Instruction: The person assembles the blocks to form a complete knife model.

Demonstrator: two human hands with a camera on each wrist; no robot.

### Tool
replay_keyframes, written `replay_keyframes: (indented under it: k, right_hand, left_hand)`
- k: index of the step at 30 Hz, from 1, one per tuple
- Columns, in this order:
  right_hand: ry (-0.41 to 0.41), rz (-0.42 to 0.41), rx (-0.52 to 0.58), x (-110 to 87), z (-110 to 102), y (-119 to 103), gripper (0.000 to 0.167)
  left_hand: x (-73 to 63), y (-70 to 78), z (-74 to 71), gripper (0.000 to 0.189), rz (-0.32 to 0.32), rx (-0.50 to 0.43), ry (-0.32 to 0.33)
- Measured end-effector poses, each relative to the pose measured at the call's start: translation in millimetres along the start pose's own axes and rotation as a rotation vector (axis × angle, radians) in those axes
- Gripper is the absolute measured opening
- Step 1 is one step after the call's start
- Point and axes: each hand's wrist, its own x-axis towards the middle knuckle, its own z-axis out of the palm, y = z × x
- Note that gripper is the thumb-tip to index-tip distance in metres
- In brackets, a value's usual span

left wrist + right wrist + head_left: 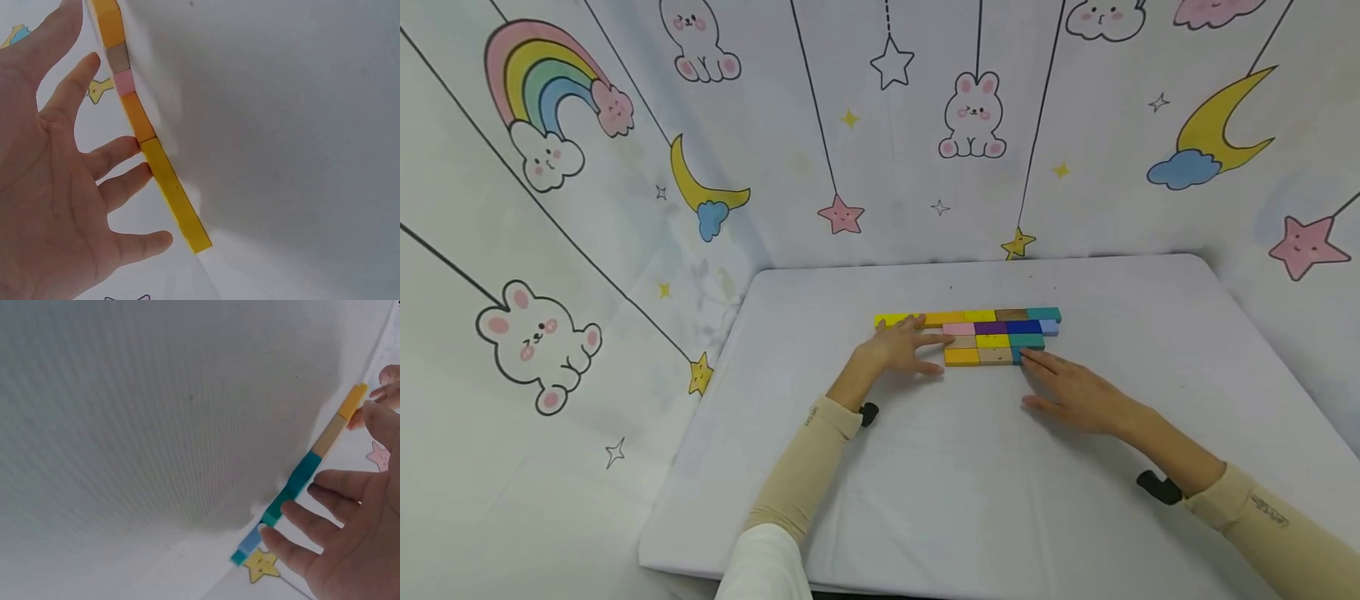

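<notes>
Colored blocks lie flat in four rows touching one another on the table. The back row, longest to the left, has yellow blocks (178, 197), an orange block (943, 317), a brown block (1011, 315) and a teal block (1045, 314). Ahead of it come pink (958, 329), purple, dark blue and light blue blocks. My left hand (901, 347), fingers spread, rests along the rows' left ends and covers part of the yellow blocks. With extended fingers, my right hand (1078, 392) touches the blue-teal block (1017, 356) at the front row's right end, beside a tan block (996, 356).
A white cloth covers the table (940, 483). Behind it and to the left hangs a white backdrop (895, 167) printed with rabbits, stars and moons. Black wrist-camera mounts (1159, 487) sit under both wrists.
</notes>
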Motion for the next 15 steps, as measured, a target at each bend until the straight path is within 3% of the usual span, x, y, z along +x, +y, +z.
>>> replay_keyframes:
  k: [8, 15]
  right_hand:
    - [0.010, 0.029, 0.014, -0.6, -4.7, -1.9, 0.074]
    - [0.084, 0.031, 0.007, 2.8, -9.5, -6.2, 0.073]
  left_hand:
    - [4.3, -1.2, 0.0, 0.067, 0.014, -0.032, 0.020]
    - [5.0, 3.9, -4.6, 0.064, -0.001, -0.019, 0.049]
